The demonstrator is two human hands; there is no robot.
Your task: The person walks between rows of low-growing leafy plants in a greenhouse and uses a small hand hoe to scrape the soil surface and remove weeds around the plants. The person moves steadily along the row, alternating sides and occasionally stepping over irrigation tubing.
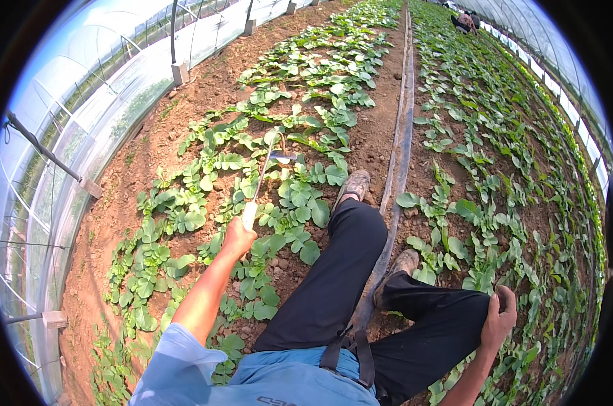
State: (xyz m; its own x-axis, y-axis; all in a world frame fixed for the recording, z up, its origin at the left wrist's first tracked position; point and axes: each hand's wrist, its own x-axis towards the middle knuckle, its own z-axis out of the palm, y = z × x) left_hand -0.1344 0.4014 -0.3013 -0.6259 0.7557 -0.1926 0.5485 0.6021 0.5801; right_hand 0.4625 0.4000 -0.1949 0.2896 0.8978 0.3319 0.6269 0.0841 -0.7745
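My left hand (239, 237) grips the pale handle of a short hand hoe (260, 182). Its thin metal shaft points away from me, and the curved neck and flat blade (283, 156) are over the leafy seedlings (299, 195) of the left bed. Whether the blade touches soil is hidden by leaves. My right hand (499, 317) rests against my bent right knee, fingers curled a little and apart, with nothing seen in it. Both legs, in black trousers (332, 259), are bent around a dark drip hose or strip (407, 96).
My left shoe (354, 185) stands beside the left bed, my right shoe (405, 261) near the right-hand seedlings (469, 213). Clear plastic greenhouse sheeting (134, 101) with posts on blocks (180, 73) borders the left side. Far off at the right, a person (466, 21) is low among the plants.
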